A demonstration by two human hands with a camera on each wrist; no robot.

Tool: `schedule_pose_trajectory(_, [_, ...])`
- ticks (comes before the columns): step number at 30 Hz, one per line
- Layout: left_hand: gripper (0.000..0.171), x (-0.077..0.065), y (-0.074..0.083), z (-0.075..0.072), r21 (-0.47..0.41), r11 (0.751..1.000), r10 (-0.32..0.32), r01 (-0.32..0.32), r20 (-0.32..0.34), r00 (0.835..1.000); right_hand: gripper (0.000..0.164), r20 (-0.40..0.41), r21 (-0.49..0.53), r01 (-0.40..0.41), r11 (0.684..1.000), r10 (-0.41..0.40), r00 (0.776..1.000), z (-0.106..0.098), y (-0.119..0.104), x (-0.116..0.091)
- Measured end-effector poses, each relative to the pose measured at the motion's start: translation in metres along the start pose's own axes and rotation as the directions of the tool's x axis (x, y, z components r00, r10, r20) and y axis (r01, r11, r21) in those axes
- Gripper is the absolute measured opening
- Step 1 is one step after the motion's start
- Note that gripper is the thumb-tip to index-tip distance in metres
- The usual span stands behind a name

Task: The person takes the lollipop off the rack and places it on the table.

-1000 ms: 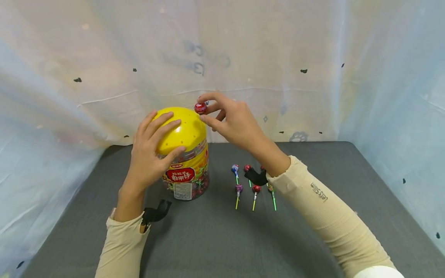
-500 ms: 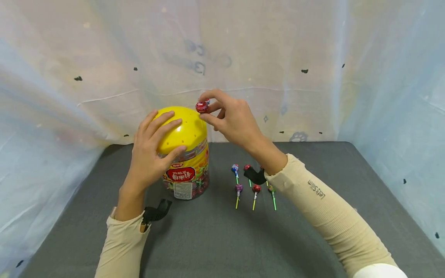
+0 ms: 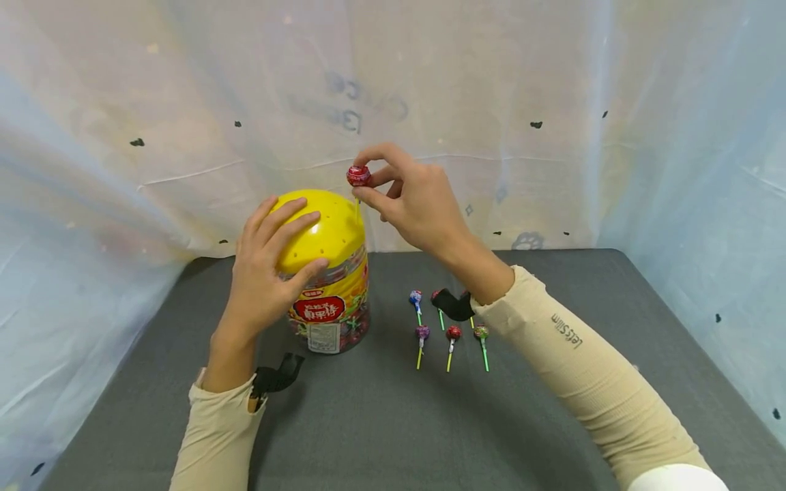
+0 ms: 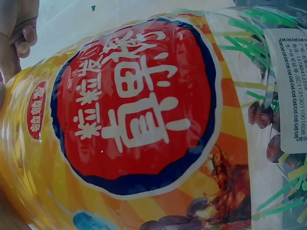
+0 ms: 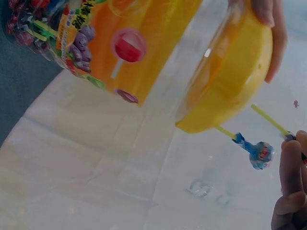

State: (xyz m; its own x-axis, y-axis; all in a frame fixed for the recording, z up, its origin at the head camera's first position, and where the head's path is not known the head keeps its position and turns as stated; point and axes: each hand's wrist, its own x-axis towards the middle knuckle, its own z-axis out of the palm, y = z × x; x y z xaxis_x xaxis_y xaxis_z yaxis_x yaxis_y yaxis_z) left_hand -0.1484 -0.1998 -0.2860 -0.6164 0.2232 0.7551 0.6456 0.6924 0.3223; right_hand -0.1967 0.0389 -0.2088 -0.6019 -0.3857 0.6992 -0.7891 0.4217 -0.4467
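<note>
A jar [image 3: 325, 310] with a yellow domed lid [image 3: 331, 235] stands upright on the dark table. My left hand [image 3: 264, 266] rests on the lid, fingers spread over its top and thumb along the near side. Just beyond the lid's right side, my right hand [image 3: 408, 198] pinches a red-wrapped lollipop [image 3: 359, 176], head up and yellow stick down. In the right wrist view, that stick's end is apart from the lid, while a blue-wrapped lollipop [image 5: 261, 155] sticks out of the lid's far side. Sticks and wrapped candy heads show through the jar wall in the left wrist view.
Right of the jar, several lollipops lie in two rows on the table, among them a blue one [image 3: 415, 298], a purple one [image 3: 422, 332] and a red one [image 3: 453, 332]. The right wrist's black strap [image 3: 451, 305] hides part of the back row. A pale curtain [image 3: 442, 82] hangs behind.
My right hand has risen slightly with the red lollipop, and its yellow stick now shows below the fingers. The left hand and jar hold their places.
</note>
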Motion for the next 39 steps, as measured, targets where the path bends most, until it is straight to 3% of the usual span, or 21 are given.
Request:
schedule_pose_trajectory(15, [0.059,-0.001,-0.002,0.000,0.006,1.000,-0.012,0.012,0.005,1.000,0.029,0.001,0.020,-0.039,0.999,0.039,0.999,-0.008,-0.002,-0.008])
schedule_pose_trajectory(27, [0.062,-0.002,-0.003,-0.001,0.005,1.000,-0.010,0.010,0.002,1.000,0.028,0.013,0.015,-0.136,0.991,0.136,0.991,-0.017,0.018,-0.029])
schedule_pose_trajectory(34, [0.058,-0.001,-0.004,-0.002,-0.002,1.000,-0.009,0.009,-0.003,1.000,0.029,0.039,-0.058,-0.164,0.985,0.167,0.985,-0.023,0.035,-0.047])
schedule_pose_trajectory(39, [0.057,-0.002,-0.004,-0.002,-0.002,1.000,-0.004,0.004,-0.008,1.000,0.027,0.068,-0.096,-0.230,0.968,0.237,0.969,-0.028,0.049,-0.063])
